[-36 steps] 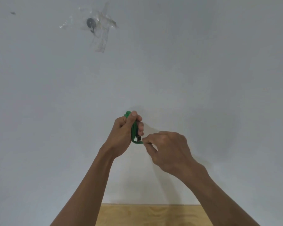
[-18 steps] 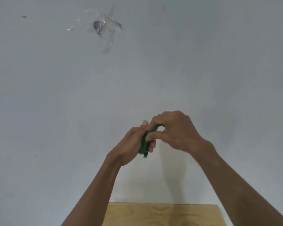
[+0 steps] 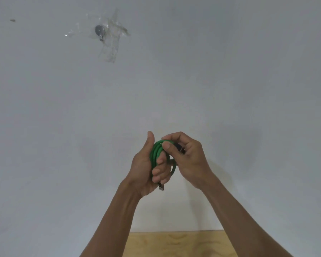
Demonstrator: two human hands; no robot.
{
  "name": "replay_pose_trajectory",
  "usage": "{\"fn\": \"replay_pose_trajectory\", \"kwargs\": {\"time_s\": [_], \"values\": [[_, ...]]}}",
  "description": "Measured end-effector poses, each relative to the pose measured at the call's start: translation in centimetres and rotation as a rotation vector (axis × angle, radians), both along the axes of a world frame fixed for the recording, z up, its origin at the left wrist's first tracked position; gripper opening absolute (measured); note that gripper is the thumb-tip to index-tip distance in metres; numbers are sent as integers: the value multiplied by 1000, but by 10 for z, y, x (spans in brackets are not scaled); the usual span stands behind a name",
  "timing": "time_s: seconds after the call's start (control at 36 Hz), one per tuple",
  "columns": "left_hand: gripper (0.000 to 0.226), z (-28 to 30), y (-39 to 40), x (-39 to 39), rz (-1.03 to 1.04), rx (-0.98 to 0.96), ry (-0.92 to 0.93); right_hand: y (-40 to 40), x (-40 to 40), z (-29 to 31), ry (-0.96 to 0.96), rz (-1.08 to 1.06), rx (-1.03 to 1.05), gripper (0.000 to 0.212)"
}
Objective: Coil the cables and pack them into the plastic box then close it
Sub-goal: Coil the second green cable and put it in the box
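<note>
1. A plain grey-white wall (image 3: 230, 71) fills the view, and a strip of pale wooden board (image 3: 174, 245) sits low down, below the hands.
2. The left hand (image 3: 146, 169) is closed around a thin green cable wound into loops (image 3: 157, 153), with its thumb sticking up. One small metal plug (image 3: 161, 186) hangs out under its fingers.
3. The right hand (image 3: 189, 160) touches the left one. It pinches the top loop, and the dark plug at the other end (image 3: 180, 148) shows inside its curled fingers.
4. To do this well, I think the right hand should tuck the last bit in snugly while the left hand keeps squeezing, so the loops do not spring apart.
5. Far up the wall, above and left of the hands, a small round grey thing is stuck under clear tape (image 3: 109, 39).
6. I cannot see the plastic box.
</note>
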State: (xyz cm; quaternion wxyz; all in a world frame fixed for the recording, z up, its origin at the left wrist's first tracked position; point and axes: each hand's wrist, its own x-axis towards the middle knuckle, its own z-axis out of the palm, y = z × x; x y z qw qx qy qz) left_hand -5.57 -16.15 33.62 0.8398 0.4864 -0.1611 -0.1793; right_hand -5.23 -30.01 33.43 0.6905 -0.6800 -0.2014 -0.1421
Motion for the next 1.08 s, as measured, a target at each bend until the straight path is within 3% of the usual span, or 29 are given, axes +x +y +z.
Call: {"fn": "replay_pose_trajectory", "kwargs": {"time_s": [0.22,0.44,0.67,0.83,1.08], "values": [[67,12,-23,-8,488,182,24,15,-4,4,60,22,120,7],[64,9,-24,-5,761,215,90,20,0,3,10,-93,78,8],[59,4,-19,1,803,266,120,28,5,-2,-8,-203,-47,6],[48,-1,-18,5,926,197,169,39,-7,-6,-134,-369,-343,27],[53,-1,-12,12,963,109,202,30,-7,-6,26,-272,-200,14]]}}
